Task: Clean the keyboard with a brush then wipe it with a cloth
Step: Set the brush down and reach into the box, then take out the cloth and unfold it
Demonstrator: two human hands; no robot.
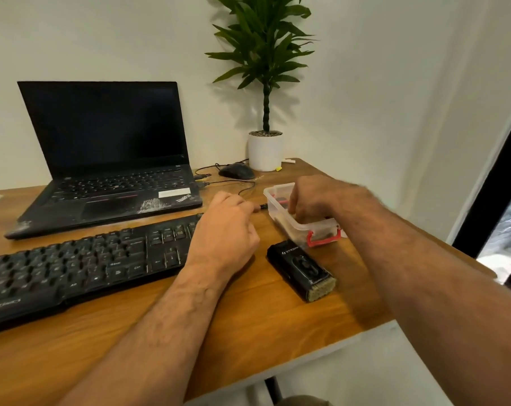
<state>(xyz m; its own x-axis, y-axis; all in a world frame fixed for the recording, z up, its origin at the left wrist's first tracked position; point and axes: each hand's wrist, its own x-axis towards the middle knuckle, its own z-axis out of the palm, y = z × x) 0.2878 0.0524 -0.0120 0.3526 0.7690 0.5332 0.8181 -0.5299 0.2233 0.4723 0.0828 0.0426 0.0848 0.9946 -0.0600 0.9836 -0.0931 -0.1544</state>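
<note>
We look down on a wooden table (277,332) that fills the lower half of the frame and runs up to a pale wall. At upper left of it stands an open black laptop (107,159), screen dark, its palm rest smeared white. Below the laptop, across the left of the frame, lies the black keyboard (81,268), angled slightly, its right end hidden under our left wrist. A potted plant (264,83) in a white pot rises at top centre, against the wall corner.

Our left hand (223,232) sits at centre frame over the keyboard's right end, its grip closed in a curl around the end of a thin dark cable plug (263,206) that pokes out toward the right. Our right hand (316,200) reaches down into a clear plastic box (295,224) with a red latch at centre right; its fingers are hidden inside the box, so we cannot tell whether that grip is closed on anything.

Just below the box, on bare wood, lies the black brush (301,271), tan bristles facing the lower right, touched by neither hand. A black mouse (236,172) rests beside the white pot, its cord trailing toward the laptop.
</note>
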